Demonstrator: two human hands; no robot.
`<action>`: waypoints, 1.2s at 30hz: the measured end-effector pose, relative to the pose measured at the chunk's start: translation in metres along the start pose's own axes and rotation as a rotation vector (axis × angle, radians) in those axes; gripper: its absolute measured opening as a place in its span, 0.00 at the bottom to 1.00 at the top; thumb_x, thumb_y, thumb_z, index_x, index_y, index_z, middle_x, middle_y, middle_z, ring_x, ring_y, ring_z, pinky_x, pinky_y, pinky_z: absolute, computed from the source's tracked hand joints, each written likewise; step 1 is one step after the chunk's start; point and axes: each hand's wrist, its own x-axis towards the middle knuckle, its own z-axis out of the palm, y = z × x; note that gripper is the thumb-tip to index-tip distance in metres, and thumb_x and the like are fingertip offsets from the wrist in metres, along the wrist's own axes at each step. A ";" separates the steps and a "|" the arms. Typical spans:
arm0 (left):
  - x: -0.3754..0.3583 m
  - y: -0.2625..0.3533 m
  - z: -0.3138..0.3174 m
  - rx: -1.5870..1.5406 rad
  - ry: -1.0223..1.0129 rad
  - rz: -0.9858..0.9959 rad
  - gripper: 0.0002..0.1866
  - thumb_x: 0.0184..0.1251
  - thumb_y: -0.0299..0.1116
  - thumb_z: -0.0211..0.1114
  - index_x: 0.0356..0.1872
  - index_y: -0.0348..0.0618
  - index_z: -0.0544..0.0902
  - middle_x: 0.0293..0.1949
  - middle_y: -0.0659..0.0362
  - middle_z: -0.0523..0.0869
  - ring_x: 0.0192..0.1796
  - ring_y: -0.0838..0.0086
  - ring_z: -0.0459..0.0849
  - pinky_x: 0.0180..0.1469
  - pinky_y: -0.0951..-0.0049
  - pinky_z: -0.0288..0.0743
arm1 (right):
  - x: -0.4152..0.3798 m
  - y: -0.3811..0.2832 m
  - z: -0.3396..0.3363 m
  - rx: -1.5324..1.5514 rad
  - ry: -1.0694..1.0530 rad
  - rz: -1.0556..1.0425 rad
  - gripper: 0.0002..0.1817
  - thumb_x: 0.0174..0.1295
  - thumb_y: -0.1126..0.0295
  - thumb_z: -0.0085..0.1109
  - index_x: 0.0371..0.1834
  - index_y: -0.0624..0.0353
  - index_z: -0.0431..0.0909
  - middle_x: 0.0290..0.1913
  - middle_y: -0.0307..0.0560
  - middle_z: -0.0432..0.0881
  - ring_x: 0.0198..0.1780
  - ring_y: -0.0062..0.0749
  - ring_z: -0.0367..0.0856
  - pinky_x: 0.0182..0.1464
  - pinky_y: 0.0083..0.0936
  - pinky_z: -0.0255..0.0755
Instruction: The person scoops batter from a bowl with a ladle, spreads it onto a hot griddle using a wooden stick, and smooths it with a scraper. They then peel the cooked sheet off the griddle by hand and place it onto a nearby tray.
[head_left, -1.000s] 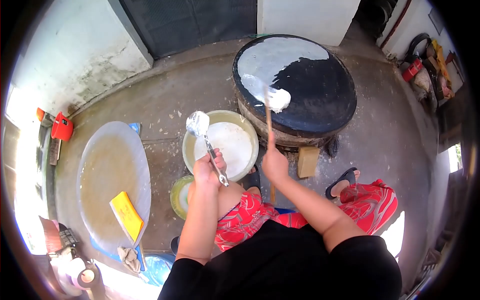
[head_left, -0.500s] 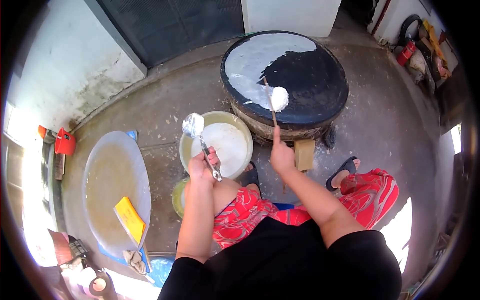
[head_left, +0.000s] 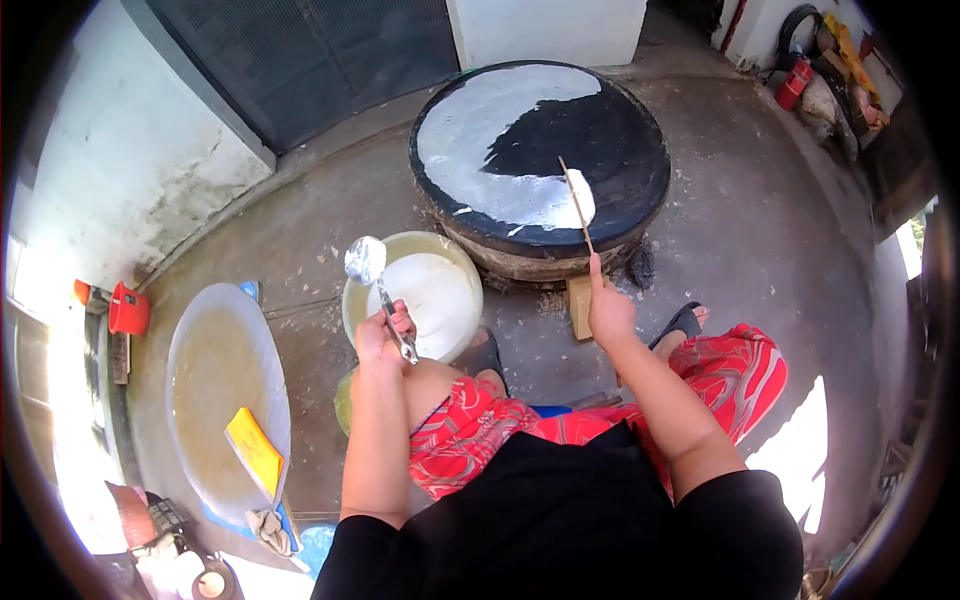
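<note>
My left hand (head_left: 386, 335) is wrapped round the handle of a metal ladle (head_left: 366, 260), its bowl coated with white batter. Below the ladle stands a wide tub (head_left: 354, 300) of white batter (head_left: 428, 300). My right hand (head_left: 611, 316) grips a thin wooden stick (head_left: 578, 208), index finger stretched along it. The stick reaches over the front of a large round black griddle (head_left: 610, 140), beside a white mound of batter (head_left: 582, 198). A thin white layer (head_left: 470, 110) covers the griddle's left, back and front left; its middle and right are black.
A large round tray-like disc (head_left: 225, 370) lies at left with a yellow packet (head_left: 256, 452) on it. An orange bucket (head_left: 128, 309) stands by the left wall. A tan block (head_left: 580, 307) is beneath the griddle's front edge. A red canister (head_left: 793, 84) is at back right.
My right hand has moved the stick and the mound rightward along the griddle's front, and the white layer there reaches further right. The whole view has shifted slightly. The ladle remains over the tub.
</note>
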 end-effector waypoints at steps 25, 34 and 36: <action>0.010 -0.005 0.010 -0.017 0.063 0.000 0.13 0.67 0.32 0.39 0.37 0.30 0.67 0.26 0.58 0.71 0.20 0.80 0.67 0.18 0.83 0.65 | 0.045 0.131 -0.041 0.289 0.279 0.245 0.22 0.50 0.66 0.53 0.52 0.38 0.73 0.28 0.52 0.79 0.32 0.48 0.78 0.33 0.37 0.71; 0.010 -0.018 0.025 -0.045 0.140 0.023 0.12 0.66 0.30 0.39 0.36 0.29 0.67 0.24 0.58 0.71 0.18 0.80 0.67 0.16 0.83 0.64 | 0.050 0.189 -0.042 0.024 0.425 -0.195 0.22 0.46 0.72 0.54 0.47 0.38 0.76 0.19 0.48 0.73 0.24 0.42 0.75 0.25 0.35 0.70; 0.013 -0.020 0.027 -0.042 0.154 0.023 0.12 0.66 0.30 0.39 0.36 0.29 0.67 0.24 0.58 0.71 0.19 0.80 0.68 0.16 0.83 0.65 | 0.080 0.195 -0.050 -0.036 0.449 -0.133 0.23 0.46 0.72 0.54 0.48 0.38 0.76 0.19 0.47 0.73 0.24 0.42 0.75 0.25 0.35 0.70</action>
